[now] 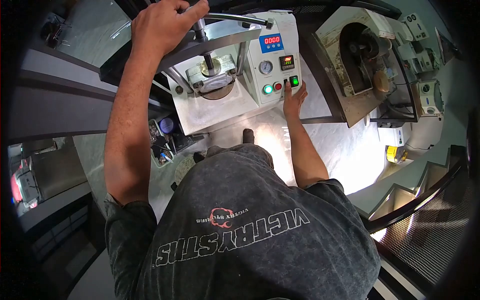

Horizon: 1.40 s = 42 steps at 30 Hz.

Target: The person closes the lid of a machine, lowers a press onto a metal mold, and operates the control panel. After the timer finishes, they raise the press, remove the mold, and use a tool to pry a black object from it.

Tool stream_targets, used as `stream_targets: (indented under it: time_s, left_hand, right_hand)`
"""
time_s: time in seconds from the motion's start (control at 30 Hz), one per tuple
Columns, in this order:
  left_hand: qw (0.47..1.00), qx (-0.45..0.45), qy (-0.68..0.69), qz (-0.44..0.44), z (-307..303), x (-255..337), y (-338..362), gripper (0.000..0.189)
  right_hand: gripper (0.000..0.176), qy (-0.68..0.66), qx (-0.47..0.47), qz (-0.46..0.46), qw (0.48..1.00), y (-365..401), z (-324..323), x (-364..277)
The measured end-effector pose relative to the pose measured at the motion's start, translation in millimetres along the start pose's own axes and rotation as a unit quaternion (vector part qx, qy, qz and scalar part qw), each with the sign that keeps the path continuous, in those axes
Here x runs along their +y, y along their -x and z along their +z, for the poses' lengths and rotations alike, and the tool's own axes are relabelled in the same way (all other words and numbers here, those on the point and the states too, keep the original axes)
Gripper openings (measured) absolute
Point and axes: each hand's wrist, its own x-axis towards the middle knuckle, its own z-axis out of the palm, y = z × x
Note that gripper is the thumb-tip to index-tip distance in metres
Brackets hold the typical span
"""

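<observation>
At the top, my left hand (162, 25) is wrapped round the hub end of the metal handle bar (237, 19) of a screw press. Below it, the threaded screw (201, 31) runs down through the crossbar to a metal block (212, 72) on a round plate. My right hand (295, 100) rests at the lower right of the white control panel (270, 62). One digit touches the panel beside the green rocker switch (295, 81), and the others lie along the panel's edge. A lit green button (268, 89) and a red button (278, 86) sit left of it.
The panel carries a red timer display (272, 40), a gauge (266, 66) and a temperature controller (287, 62). A worn machine with a motor (372, 42) stands right. A tray of small items (161, 142) lies lower left. Black mesh railing (440, 215) runs at right.
</observation>
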Motion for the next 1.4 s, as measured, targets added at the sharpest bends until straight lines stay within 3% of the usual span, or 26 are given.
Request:
stream_targets:
  time_s: [1.4]
  left_hand:
    - [1.0,0.008,0.006,0.004,0.9,-0.7,-0.8,0.063]
  right_hand:
    - [0.079,-0.001,0.005,-0.018,1.0,0.8,-0.3,-1.4]
